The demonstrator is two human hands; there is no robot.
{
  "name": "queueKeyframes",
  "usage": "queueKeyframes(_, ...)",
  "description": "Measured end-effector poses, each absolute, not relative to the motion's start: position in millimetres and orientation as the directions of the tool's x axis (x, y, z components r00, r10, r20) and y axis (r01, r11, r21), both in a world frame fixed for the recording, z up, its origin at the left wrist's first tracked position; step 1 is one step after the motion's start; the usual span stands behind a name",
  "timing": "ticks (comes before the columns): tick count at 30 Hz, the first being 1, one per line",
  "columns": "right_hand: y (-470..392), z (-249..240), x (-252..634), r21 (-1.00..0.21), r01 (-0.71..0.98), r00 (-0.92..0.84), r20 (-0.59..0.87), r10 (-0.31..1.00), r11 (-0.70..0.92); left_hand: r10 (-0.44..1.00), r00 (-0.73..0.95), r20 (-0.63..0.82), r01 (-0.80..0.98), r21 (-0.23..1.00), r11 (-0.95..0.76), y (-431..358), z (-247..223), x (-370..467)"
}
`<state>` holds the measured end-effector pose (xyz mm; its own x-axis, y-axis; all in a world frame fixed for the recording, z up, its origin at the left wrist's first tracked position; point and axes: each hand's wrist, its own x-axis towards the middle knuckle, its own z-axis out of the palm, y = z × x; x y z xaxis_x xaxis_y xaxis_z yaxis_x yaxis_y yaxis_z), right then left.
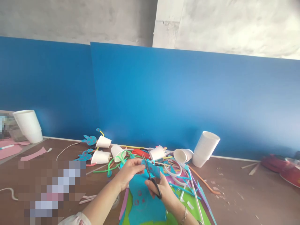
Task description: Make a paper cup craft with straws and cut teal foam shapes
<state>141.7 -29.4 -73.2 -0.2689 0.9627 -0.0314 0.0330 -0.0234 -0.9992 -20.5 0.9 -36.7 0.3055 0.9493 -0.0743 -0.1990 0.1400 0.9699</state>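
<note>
At the lower centre of the frame, the left hand (130,172) has thumb and fingers pinched on the left end of a small blue piece (154,170). The right hand (165,190) has its fingers curled around the black handles of the scissors (151,179); the blades point up the frame and cross the blue piece. Whether they are biting into it cannot be told.

Directly below the hands lies a blue sheet (150,207) with pink markings, on a green sheet (201,206); the right forearm covers part of both. White scraps (190,205) sit on the green one.

Just beyond the fingers, clutter crowds the work: coiled pale tubing (179,170), green tubing (100,171) near the left wrist, and a tipped cup (157,153). An orange tube (206,182) runs to the right. Further left, two cups (100,157) on their sides stand near blue rabbit-shaped cut-outs (90,140). Leaning cup stacks (205,150) occupy right of centre and far left.

Brown tabletop (234,200) carries small debris at lower right; red items (273,163) at the right edge are indistinct. A pixelated patch obscures the lower left. Behind, a blue panel (187,100) spans the frame, below a grey wall (70,18).
</note>
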Motion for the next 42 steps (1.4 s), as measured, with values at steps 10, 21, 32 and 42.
queueKeyframes(10, -30.6, -71.6, 141.9, -0.999, 0.013, -0.27, -0.04, 0.962, -0.038, 0.958, 0.278, -0.071, -0.245, 0.959, 0.142, -1.6, -35.4, -15.1)
queueKeyframes(21, -30.6, -74.0, 141.2, -0.998, -0.002, -0.266, -0.059, 0.962, -0.062, 0.962, 0.263, -0.078, -0.239, 0.96, 0.143, -1.9, -35.6, -14.5)
queueKeyframes(32, -30.7, -75.5, 142.9, -0.994, 0.041, -0.267, -0.11, 0.958, -0.102, 0.947, 0.308, -0.094, -0.166, 0.974, 0.151, 3.7, -36.3, -25.0)
queueKeyframes(42, -27.9, -73.2, 142.1, -0.996, -0.005, -0.283, -0.08, 0.956, -0.085, 0.97, 0.238, -0.059, -0.25, 0.961, 0.119, -1.4, -44.0, -8.9)
